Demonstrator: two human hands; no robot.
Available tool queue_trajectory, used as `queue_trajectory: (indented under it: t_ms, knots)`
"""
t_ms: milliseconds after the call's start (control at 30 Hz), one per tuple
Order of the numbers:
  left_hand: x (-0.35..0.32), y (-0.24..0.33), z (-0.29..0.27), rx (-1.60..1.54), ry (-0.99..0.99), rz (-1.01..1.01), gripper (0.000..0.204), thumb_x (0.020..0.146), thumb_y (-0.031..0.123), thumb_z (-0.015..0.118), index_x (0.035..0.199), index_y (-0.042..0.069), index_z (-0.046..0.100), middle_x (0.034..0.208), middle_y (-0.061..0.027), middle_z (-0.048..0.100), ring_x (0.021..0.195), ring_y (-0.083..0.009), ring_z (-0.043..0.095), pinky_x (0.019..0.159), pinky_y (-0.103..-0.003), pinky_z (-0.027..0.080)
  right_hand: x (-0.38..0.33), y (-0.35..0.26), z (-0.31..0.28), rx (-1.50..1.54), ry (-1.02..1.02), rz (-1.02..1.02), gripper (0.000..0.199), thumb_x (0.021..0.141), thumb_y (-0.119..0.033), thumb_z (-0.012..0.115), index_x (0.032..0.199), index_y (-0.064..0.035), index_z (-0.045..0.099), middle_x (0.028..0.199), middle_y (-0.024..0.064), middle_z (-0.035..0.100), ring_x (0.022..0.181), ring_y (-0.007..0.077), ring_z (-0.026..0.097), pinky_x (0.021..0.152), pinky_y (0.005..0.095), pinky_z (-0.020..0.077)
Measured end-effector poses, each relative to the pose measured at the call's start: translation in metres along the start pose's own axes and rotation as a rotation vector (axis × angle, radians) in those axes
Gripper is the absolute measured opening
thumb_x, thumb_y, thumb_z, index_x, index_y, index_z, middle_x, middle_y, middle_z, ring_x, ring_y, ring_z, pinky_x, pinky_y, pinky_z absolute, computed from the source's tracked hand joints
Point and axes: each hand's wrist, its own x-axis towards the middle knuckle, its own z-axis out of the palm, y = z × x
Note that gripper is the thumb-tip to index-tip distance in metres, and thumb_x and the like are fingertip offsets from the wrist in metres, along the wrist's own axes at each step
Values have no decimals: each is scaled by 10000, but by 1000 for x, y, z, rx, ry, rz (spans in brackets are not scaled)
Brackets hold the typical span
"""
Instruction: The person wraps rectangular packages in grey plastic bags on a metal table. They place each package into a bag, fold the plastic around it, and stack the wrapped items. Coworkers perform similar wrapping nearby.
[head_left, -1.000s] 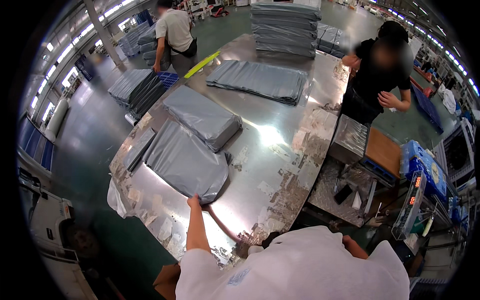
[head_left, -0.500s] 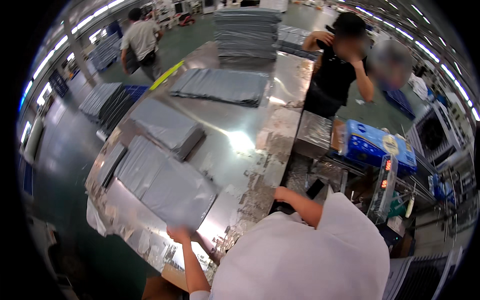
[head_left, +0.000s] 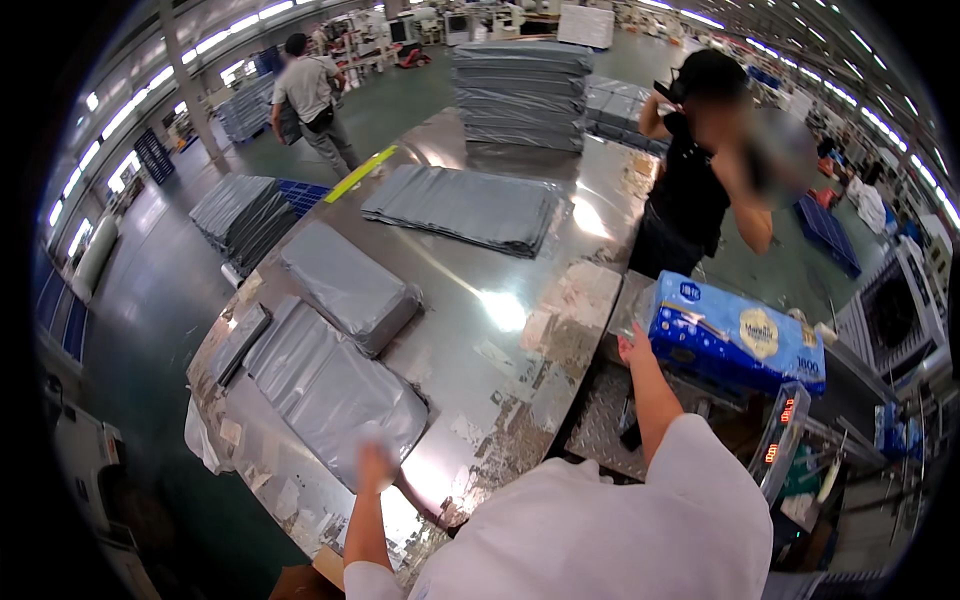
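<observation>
My left hand [head_left: 373, 467] is on the near end of a grey plastic bag [head_left: 345, 395] lying on the metal-topped table; blur hides its fingers. Out to the right, my right hand [head_left: 632, 345] grips the left end of a blue and white plastic-wrapped pack [head_left: 735, 335], where some clear film shows. Beyond the grey bag sits a thick grey plastic-wrapped bundle [head_left: 350, 285]. A narrow dark grey bundle [head_left: 241, 342] lies at the bag's left side.
A flat grey pile [head_left: 465, 208] and a tall grey stack [head_left: 522, 98] occupy the table's far part. A person in black [head_left: 700, 170] stands beyond the pack; another person [head_left: 308, 95] is farther left. A device with red digits [head_left: 780, 435] stands at right.
My right hand has moved from the table edge out to the blue pack, which has shifted left. My left hand stays at the grey bag's near end. The view has shifted.
</observation>
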Motion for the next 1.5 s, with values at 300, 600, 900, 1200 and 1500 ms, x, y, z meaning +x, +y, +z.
queue_trajectory:
  t_ms: [300,600,900,1200,1500]
  knots:
    - [52,2,-23,42,466,49,409,738,249,499,1064,3,516,1135,-199,451,1135,-362,351,986,-504,207,4,38,36,63,-318,-11,263,891,-351,374,859,-141,530,586,-53,449,455,53,382,342,166,227]
    - [58,16,-45,-187,143,-331,603,718,395,574,1239,162,381,1263,-231,324,1143,-368,342,920,-424,329,-181,123,61,233,-622,798,185,861,-192,422,712,-127,509,559,-41,430,462,70,376,378,201,256]
    - [52,25,-30,-47,515,-292,380,753,215,494,1089,39,460,1047,-198,502,1017,-340,456,875,-419,357,-417,295,157,16,-1090,1554,188,901,-245,363,888,-122,505,665,-30,433,559,96,388,467,215,319]
    - [-12,-29,-7,-289,510,-611,530,674,156,607,1156,40,418,1212,-197,366,1106,-344,364,911,-405,327,-309,330,181,-1382,-1540,-1059,311,783,-245,579,1039,-69,560,978,123,575,945,249,518,805,334,401]
    - [-32,-43,8,-339,474,-423,416,703,199,547,1087,42,514,1232,-166,364,1110,-330,363,929,-389,328,-219,309,121,-2292,-946,-1168,891,571,-605,627,1180,1,395,1082,178,502,1022,331,450,875,418,327]
